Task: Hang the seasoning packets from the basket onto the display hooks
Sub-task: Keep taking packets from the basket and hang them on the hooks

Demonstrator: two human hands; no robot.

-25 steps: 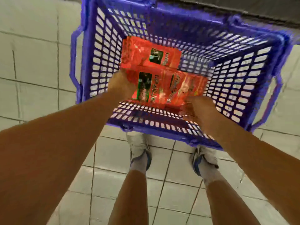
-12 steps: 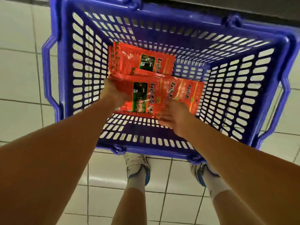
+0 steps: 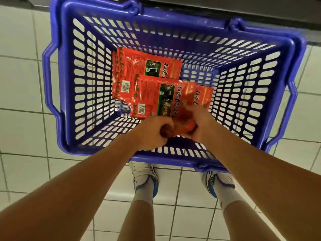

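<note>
- Red seasoning packets [image 3: 163, 100] are lying in a loose overlapping stack on the floor of the blue plastic basket [image 3: 284, 94], toward its left wall; the nearest ones are being gathered at the stack's near edge.
- The left hand [image 3: 152, 132] is curling its fingers round the near ends of the packets, gripping them; its fingertips are hidden under the film.
- The right hand [image 3: 201, 124] is closing on the same bunched ends from the right side of the stack, so both hands are sharing one crumpled grip.
- How many packets are being held cannot be told; the bundle between the hands is blurred.
- Risk, judged: the glossy film is likely slippery, so a packet may be sliding out of a bunched grip and dropping back into the basket or onto the white tiled floor [image 3: 22, 84].
- Risk, judged: squeezing the ends may be creasing or tearing the hanging holes, which are not visible here.
- Risk, judged: packets farther from the near wall, including the back packet [image 3: 147, 65], are overlapping the held ones and may be dragged along.
- The display hooks are not appearing in view; white shoes [image 3: 145, 178] are standing just beyond the basket's near wall.
</note>
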